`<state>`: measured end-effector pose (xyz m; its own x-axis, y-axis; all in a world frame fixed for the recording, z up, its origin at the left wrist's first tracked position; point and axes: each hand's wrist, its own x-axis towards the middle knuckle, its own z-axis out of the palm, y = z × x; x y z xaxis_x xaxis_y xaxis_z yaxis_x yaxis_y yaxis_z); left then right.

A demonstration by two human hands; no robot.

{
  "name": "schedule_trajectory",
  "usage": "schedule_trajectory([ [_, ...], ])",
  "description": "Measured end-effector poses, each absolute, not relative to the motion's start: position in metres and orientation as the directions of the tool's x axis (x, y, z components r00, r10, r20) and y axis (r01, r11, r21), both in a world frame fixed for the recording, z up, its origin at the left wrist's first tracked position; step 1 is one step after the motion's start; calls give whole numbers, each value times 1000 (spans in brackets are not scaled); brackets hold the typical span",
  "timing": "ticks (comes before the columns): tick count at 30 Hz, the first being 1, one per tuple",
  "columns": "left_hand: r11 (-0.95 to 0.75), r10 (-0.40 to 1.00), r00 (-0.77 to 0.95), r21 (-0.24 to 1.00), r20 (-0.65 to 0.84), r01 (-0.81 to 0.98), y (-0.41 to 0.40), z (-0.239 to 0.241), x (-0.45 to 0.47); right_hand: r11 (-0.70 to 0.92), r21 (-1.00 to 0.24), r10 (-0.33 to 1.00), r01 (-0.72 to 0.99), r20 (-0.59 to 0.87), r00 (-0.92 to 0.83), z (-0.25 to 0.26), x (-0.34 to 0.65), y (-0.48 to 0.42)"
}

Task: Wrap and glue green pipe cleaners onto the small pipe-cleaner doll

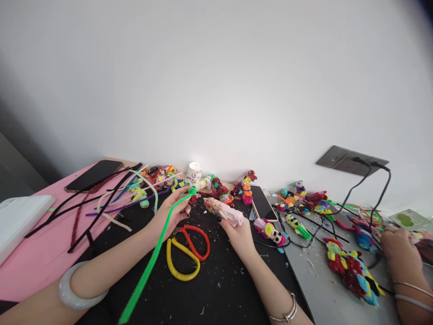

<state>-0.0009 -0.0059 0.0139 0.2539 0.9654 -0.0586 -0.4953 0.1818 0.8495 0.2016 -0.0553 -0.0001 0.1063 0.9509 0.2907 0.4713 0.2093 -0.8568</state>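
My left hand (172,213) pinches a bright green pipe cleaner (154,253) near its coiled upper end. The long tail of it runs down across my forearm toward the bottom edge. In my right hand (241,240) is a pale pink hot glue gun (232,216), its colourful front end pointing left at the green coil, with a small gap between them. My right fingers are wrapped round it and partly hidden. Scissors (185,271) with one yellow and one red handle lie on the black mat (209,298) just below my hands.
Black pipe cleaners (101,207) cross a pink sheet (37,253) on the left, near a dark phone (94,175). A paper cup (194,172) stands by the wall. Fuzzy figures (243,186) and another phone (264,203) lie right. Cords hang from a socket (352,159) near another person's hand (401,253).
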Motion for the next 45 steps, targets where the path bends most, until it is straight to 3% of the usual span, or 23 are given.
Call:
schedule_trajectory([
  [6, 109, 986, 159, 898, -44, -427, -2, 12, -3, 225, -616, 927, 755, 374, 29, 6, 206, -56],
  [12, 36, 990, 142, 934, 16, -355, -3, 13, -3, 148, -371, 943, 917, 332, -18, 7, 203, -60],
  [18, -19, 976, 205, 968, 71, -249, -6, 10, 1, 428, -394, 841, 813, 503, -199, 12, 189, -69],
  [24, -159, 913, 370, 985, 170, -60, -16, 9, 7, 690, -325, 658, 647, 656, -371, 13, 168, -79],
  [32, -293, 827, 486, 954, 283, -56, -17, -1, 7, 715, -348, 604, 606, 744, -286, 8, 170, -79],
  [45, -483, 793, 515, 852, 326, 204, -14, -1, 3, 719, -375, 620, 585, 726, -296, 8, 168, -78],
])
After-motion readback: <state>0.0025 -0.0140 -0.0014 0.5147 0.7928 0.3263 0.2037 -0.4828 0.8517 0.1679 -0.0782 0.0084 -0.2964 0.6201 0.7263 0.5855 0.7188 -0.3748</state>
